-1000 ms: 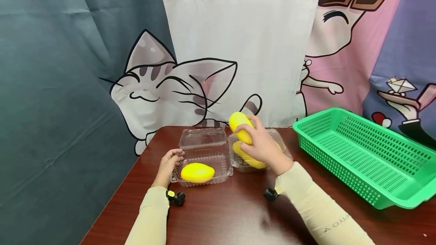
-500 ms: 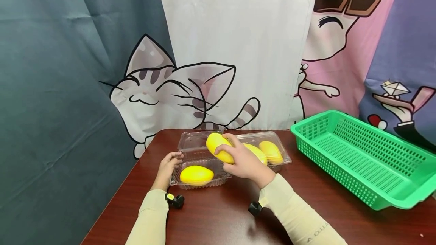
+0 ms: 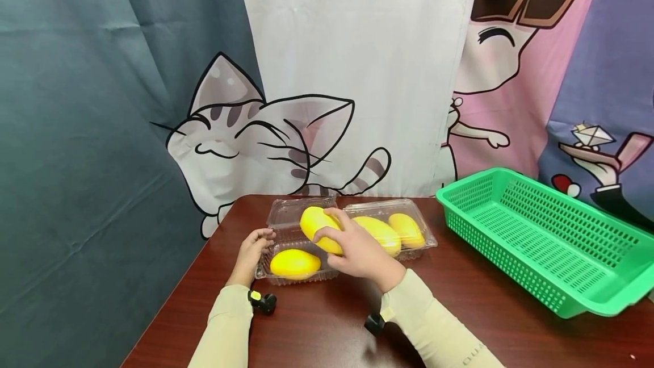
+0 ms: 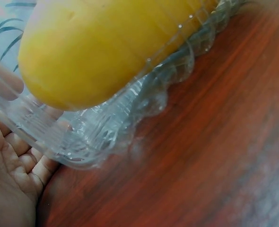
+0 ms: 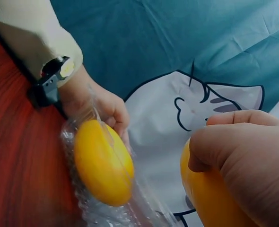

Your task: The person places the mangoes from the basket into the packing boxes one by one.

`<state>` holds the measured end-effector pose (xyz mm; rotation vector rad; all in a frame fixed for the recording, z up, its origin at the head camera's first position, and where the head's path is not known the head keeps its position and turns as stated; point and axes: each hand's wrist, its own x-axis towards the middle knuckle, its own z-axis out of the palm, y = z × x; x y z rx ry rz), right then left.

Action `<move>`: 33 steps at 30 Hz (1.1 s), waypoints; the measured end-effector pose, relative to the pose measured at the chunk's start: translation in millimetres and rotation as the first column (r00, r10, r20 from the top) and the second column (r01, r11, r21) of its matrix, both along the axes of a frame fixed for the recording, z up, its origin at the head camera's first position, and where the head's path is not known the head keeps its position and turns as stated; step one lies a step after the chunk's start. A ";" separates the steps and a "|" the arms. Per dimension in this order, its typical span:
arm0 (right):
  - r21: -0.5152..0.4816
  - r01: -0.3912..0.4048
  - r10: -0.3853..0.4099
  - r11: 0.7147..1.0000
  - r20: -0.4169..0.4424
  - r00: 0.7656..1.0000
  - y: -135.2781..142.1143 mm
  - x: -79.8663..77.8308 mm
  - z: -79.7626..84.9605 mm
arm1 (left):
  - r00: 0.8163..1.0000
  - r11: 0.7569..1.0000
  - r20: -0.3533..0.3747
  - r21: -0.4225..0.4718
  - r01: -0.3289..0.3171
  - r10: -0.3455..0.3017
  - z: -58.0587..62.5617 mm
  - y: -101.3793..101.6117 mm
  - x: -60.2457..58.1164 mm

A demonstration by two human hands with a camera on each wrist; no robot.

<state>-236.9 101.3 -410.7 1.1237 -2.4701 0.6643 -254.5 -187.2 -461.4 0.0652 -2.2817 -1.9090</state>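
With our right grip (image 3: 360,250) we grasped a yellow fruit (image 3: 318,226) above the open clear container (image 3: 286,236), where a second fruit (image 3: 295,264) lay. Our left grip (image 3: 252,250) held that container's left edge on the brown surface (image 3: 306,322), and two more fruits (image 3: 377,233) rested in the other container (image 3: 370,209) beside it.

Raised mango (image 3: 315,227): yellow, tilted, in your right hand (image 3: 360,251)
Clamshell (image 3: 285,237): clear, open, against your left hand (image 3: 254,250), yellow mango (image 3: 295,264) lying inside
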 end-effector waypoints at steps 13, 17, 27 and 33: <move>0.066 0.011 -0.013 0.998 0.025 1.000 -20.9 -3.0 -10.1 | 0.999 0.999 -0.016 -0.022 -0.044 0.044 -36.0 -13.2 -27.7; 0.070 0.024 -0.029 0.997 0.073 0.997 -28.2 -6.5 -14.4 | 0.999 0.999 -0.007 -0.021 -0.046 0.046 -36.2 -13.1 -28.4; 0.054 0.037 -0.047 0.998 0.200 0.979 -42.1 -17.7 -27.3 | 0.999 0.999 -0.002 0.001 -0.040 0.040 -39.7 -12.5 -27.1; 0.096 0.073 -0.093 0.993 0.223 0.970 -46.2 -21.9 -31.0 | 0.999 0.999 -0.024 -0.018 -0.035 0.034 -35.6 -11.7 -25.7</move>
